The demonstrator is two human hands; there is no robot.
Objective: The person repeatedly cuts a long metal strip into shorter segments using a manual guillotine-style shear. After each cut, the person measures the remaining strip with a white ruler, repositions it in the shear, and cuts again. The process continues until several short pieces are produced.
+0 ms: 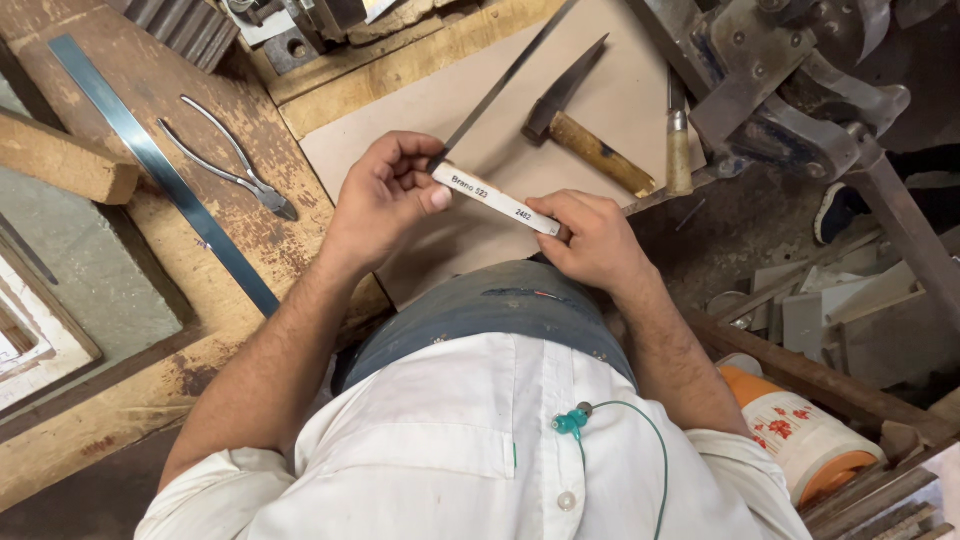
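A short white strip with dark print [495, 199] is held at both ends, just above a pale board [470, 120] on the wooden bench. My left hand [385, 200] pinches its far end, next to the tip of a long thin metal blade [505, 80] that runs away to the upper right. The near end sits between the fingers of my right hand [595, 240], close to my body.
A wooden-handled hammer [585, 130] and a wooden-handled tool [678, 140] lie on the board to the right. Metal pliers [235, 165] and a long steel ruler [165, 175] rest on the bench at left. A metal machine [790, 80] stands top right; an orange-and-white container [800, 430] sits lower right.
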